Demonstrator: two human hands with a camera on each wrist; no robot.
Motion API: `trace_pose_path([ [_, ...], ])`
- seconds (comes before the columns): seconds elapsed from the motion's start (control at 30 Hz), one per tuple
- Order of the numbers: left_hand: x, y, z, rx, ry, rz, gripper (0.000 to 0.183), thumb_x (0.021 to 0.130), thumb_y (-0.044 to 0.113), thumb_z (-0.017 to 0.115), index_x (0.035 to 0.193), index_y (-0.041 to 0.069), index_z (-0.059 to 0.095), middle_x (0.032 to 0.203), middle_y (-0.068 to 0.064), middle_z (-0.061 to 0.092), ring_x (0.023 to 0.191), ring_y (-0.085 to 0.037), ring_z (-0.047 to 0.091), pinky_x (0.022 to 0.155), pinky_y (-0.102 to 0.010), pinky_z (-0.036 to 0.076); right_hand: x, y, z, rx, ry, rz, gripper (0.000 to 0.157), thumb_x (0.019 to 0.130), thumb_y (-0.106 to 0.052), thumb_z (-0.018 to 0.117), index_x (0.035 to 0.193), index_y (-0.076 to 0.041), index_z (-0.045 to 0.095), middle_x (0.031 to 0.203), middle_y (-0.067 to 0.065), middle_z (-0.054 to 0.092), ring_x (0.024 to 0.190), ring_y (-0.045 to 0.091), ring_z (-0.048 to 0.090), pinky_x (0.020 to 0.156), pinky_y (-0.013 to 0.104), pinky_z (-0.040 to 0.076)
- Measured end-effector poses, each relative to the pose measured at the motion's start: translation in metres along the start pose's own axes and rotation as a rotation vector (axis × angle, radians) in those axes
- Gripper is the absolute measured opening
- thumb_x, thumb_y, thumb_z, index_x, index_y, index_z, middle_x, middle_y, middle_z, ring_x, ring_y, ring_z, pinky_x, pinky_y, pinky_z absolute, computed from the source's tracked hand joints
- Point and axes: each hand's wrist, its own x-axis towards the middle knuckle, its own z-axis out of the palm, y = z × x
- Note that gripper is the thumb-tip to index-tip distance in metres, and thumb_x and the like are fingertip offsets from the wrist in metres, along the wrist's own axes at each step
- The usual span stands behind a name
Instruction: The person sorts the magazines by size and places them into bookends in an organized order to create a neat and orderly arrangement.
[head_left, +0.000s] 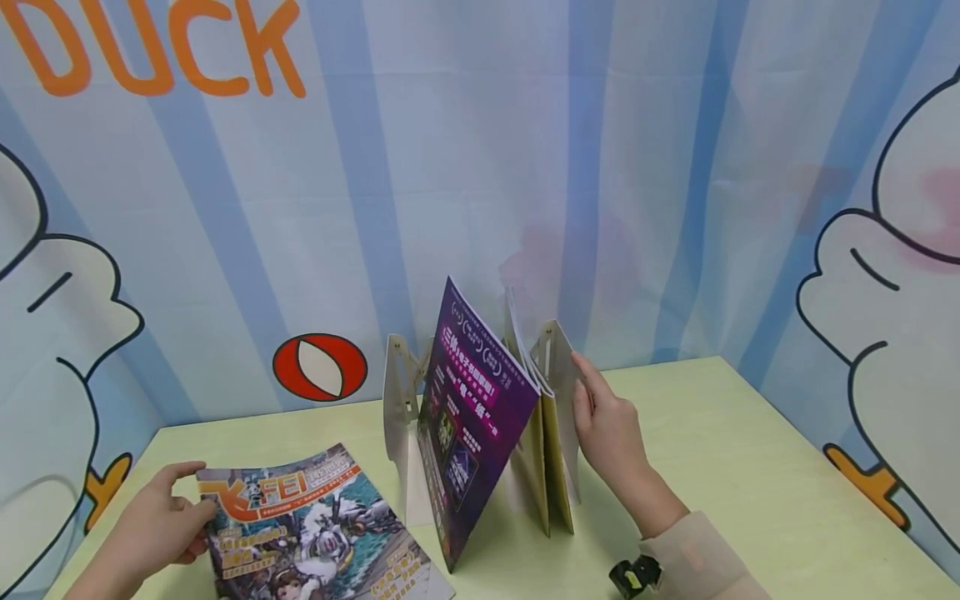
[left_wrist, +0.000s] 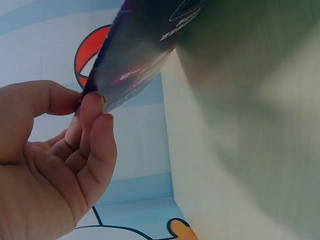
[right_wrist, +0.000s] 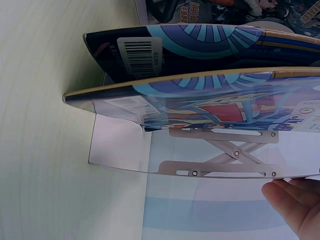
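My left hand (head_left: 161, 525) pinches the upper left corner of a magazine (head_left: 318, 533) with a colourful comic-style cover. In the left wrist view, thumb and fingers (left_wrist: 92, 107) meet on the magazine's dark edge (left_wrist: 135, 65). An expandable metal bookend (head_left: 397, 408) stands at mid-table, its side panels joined by a scissor linkage (right_wrist: 235, 151). My right hand (head_left: 611, 429) grips the outer edge of its right panel (head_left: 567, 417). Between the panels a purple magazine (head_left: 480, 417) leans at a tilt, beside thin books (head_left: 553, 475) standing upright.
The pale table (head_left: 675, 450) backs onto a blue-striped curtain (head_left: 480, 167) printed with cartoon ducks. A small black object (head_left: 636, 575) sits at my right sleeve (head_left: 697, 554).
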Motion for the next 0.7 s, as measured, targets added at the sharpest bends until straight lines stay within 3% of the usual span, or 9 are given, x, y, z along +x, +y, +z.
trace_pose_path([
  [0.5, -0.021, 0.029, 0.000, 0.162, 0.036, 0.091, 0.065, 0.091, 0.014, 0.047, 0.140, -0.012, 0.014, 0.075, -0.008, 0.066, 0.062, -0.018, 0.063, 0.055, -0.035, 0.054, -0.001, 0.000, 0.000, 0.002, -0.006, 0.002, 0.040, 0.092, -0.001, 0.053, 0.132, -0.004, 0.054, 0.049, -0.004, 0.035, 0.041, -0.002, 0.017, 0.039, 0.020, 0.023],
  [0.7, -0.028, 0.038, -0.002, 0.150, 0.037, 0.103, 0.064, 0.090, 0.014, 0.049, 0.139, -0.011, 0.016, 0.078, -0.008, 0.067, 0.064, -0.018, 0.065, 0.058, -0.036, 0.057, 0.000, -0.001, 0.000, 0.000, -0.006, 0.003, 0.040, 0.092, -0.001, 0.052, 0.132, -0.004, 0.054, 0.048, -0.004, 0.034, 0.040, -0.002, 0.017, 0.038, 0.020, 0.023],
])
